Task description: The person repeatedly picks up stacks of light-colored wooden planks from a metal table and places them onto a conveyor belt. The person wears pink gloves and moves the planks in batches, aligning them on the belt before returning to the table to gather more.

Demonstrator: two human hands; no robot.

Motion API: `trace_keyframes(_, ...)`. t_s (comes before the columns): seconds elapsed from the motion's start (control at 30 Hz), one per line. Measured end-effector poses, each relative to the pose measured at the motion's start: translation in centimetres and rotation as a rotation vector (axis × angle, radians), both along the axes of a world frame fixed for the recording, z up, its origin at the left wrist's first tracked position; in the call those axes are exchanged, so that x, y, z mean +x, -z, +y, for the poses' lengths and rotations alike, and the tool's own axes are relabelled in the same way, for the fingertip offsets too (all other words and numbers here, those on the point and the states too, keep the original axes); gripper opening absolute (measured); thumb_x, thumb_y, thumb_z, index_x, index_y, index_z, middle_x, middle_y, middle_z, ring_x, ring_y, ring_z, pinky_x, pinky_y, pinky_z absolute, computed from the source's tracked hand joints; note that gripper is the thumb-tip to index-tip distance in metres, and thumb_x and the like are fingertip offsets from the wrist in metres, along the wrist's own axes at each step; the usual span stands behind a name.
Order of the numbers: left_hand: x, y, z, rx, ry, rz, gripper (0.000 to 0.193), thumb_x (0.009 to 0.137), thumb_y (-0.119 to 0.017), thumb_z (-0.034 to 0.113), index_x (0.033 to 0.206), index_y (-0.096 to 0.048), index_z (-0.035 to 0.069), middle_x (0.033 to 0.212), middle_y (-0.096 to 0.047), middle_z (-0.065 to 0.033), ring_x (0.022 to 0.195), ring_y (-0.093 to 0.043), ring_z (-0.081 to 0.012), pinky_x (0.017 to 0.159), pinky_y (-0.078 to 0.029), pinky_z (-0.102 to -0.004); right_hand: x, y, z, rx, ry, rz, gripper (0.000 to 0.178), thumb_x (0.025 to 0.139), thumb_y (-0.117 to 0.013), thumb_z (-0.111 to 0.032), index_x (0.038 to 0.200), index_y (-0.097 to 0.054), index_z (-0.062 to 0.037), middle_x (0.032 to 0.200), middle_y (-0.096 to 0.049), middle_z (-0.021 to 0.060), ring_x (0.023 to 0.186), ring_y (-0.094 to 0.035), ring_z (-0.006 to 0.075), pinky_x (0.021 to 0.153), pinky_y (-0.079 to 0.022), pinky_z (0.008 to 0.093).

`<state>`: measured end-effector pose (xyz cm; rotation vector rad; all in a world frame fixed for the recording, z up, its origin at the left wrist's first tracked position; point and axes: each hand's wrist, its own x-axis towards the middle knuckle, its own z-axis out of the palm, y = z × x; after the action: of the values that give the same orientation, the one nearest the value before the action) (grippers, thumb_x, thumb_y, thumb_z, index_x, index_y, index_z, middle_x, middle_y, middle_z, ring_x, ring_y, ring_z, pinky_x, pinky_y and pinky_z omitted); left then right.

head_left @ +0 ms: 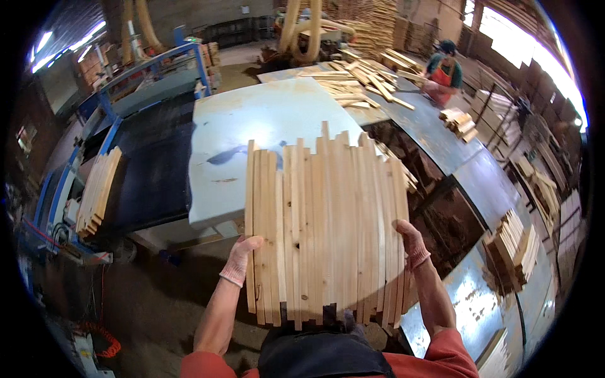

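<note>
A wide row of narrow wooden strips (328,233) is squeezed together between my two gloved hands, in front of my body. My left hand (242,257) grips the row's left edge, its thumb over the outermost strip. At the opposite edge my right hand (413,242) presses inward with the thumb on top. The fingers of both hands are partly hidden behind the wood. Strip ends stick out unevenly at the far and near sides. Beyond the row lies a pale, smooth table (271,113) with a dark smear on it.
To the left, a blue-framed machine with a black conveyor belt (151,157) carries a few strips (99,189). Metal worktables (485,183) run along the right, holding a bundle of strips (512,252). Loose boards (359,82) lie at the back, near a co-worker (443,74).
</note>
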<state>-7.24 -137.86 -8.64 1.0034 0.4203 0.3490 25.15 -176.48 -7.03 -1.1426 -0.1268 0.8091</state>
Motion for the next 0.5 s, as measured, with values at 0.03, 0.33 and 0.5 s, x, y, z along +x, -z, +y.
trace_keyframes(0.03, -0.1, 0.6, 1.4, -0.015, -0.038, 0.003, 0.055, 0.083, -0.083, 0.032, 0.129, -0.07, 0.004, 0.112, -0.072, -0.0054, 0.102, -0.072, -0.0191, 0.094, -0.062, -0.0399, 2.6, 1.2, 1.7, 0.058, -0.067, 0.009, 0.057, 0.092, -0.079, -0.038, 0.133, -0.069, -0.0011, 0.121, -0.075, 0.014, 0.105, -0.075, 0.0277, 0.093, -0.062, 0.0468)
trace_keyframes(0.33, -2.6, -2.1, 21.3, -0.079, -0.22, 0.084, 0.075, 0.087, -0.079, 0.041, 0.144, -0.059, -0.003, 0.129, -0.071, -0.0199, 0.112, -0.073, -0.0302, 0.095, -0.064, -0.0468, 6.4, -2.1, 32.5, -0.146, -0.354, -0.083, 0.061, 0.09, -0.08, -0.041, 0.133, -0.066, 0.0002, 0.117, -0.074, 0.0158, 0.1, -0.074, 0.0265, 0.091, -0.063, 0.0446)
trace_keyframes(0.5, -1.6, -3.7, 34.1, -0.079, -0.309, 0.265, 0.066, 0.092, -0.072, 0.033, 0.144, -0.058, -0.004, 0.123, -0.073, -0.0195, 0.105, -0.075, -0.0285, 0.093, -0.063, -0.0438, 9.6, -1.7, 46.9, -0.147, -0.458, 0.016, 0.038, 0.095, -0.074, -0.032, 0.118, -0.07, -0.0015, 0.107, -0.075, 0.0121, 0.091, -0.073, 0.0236, 0.087, -0.063, 0.0426)
